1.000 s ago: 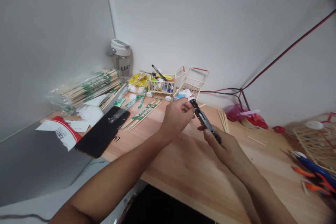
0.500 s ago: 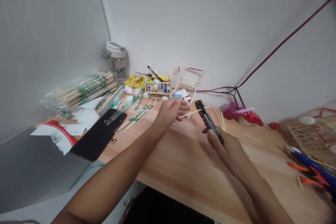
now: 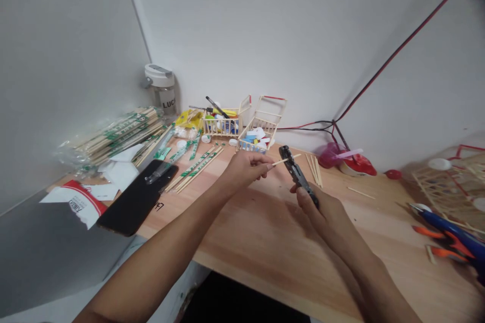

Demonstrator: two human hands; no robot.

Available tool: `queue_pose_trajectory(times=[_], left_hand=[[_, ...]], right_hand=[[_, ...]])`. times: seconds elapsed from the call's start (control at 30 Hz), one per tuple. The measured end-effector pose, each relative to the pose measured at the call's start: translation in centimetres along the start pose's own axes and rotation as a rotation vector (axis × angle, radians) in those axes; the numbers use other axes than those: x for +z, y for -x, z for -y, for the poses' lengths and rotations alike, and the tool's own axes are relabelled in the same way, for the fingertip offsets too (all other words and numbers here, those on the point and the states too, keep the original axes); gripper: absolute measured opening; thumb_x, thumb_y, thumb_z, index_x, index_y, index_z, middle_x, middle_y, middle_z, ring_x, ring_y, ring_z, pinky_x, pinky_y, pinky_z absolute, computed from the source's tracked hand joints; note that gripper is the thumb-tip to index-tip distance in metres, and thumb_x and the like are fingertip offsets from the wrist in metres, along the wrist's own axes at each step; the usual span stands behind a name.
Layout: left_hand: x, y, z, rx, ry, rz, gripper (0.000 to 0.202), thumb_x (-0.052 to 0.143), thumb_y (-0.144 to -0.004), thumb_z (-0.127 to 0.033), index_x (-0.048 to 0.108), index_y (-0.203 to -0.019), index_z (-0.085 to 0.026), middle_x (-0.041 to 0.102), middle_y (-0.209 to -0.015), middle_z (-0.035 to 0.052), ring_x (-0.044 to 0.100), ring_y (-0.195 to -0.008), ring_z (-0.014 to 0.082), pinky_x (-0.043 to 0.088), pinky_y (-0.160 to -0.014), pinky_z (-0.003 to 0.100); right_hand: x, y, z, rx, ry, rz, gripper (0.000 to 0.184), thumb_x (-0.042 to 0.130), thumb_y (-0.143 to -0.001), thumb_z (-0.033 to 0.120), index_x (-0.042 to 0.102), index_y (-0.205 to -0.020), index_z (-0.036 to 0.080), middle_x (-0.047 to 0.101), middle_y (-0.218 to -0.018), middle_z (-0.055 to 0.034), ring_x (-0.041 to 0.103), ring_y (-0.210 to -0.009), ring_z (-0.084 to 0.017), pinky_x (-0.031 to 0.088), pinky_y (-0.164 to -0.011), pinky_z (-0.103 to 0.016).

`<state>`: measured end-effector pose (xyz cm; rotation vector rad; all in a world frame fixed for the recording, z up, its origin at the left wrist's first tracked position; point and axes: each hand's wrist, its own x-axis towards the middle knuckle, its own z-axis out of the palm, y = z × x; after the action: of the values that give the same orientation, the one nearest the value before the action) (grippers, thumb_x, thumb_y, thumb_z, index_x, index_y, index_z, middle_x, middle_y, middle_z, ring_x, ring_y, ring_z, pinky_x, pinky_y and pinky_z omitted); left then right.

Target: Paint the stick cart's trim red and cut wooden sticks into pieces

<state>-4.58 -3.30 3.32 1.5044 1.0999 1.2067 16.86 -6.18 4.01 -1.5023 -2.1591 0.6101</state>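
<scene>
Pinching a wooden stick (image 3: 285, 160), the left hand (image 3: 247, 168) is holding it up to the black pliers (image 3: 297, 174) that the right hand (image 3: 320, 214) is gripping steady.

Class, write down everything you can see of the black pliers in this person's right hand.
The black pliers are a narrow hand tool of dark metal, with a faint sheen. The right hand grips their lower end, and they tilt upward, head pointing away, above the wooden table. A thin wooden stick, held by the left hand, crosses near the head. The jaws are hard to make out.
</scene>
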Motion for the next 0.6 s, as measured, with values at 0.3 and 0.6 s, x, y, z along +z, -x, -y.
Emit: queue_pose_trajectory(times=[0.3,0.6], left_hand=[[1.0,0.5,-0.7,0.175,-0.23,-0.067,0.021,0.055,-0.084,-0.029,0.072,-0.085,-0.016,0.058,-0.059,-0.0011,0.05,-0.055,0.0103,0.036,-0.054,0.021],[1.5,0.8,-0.7,0.302,-0.29,-0.157,0.019,0.054,-0.085,-0.023,0.071,-0.08,-0.016,0.068,-0.072,0.0018,0.057,-0.066,0.012,0.042,-0.062,0.022]], right_hand=[[0.1,0.1,-0.2,-0.021,0.024,-0.012,0.045,0.035,-0.091,0.055,0.061,-0.095,0.019,0.063,-0.068,-0.0014,0.058,-0.064,-0.02,0.039,-0.058,-0.027],[0.3,0.1,-0.9,-0.06,-0.126,0.083,0.045,0.033,-0.093,0.055,0.059,-0.108,0.02,0.063,-0.077,-0.0023,0.057,-0.069,-0.019,0.042,-0.065,-0.029]])
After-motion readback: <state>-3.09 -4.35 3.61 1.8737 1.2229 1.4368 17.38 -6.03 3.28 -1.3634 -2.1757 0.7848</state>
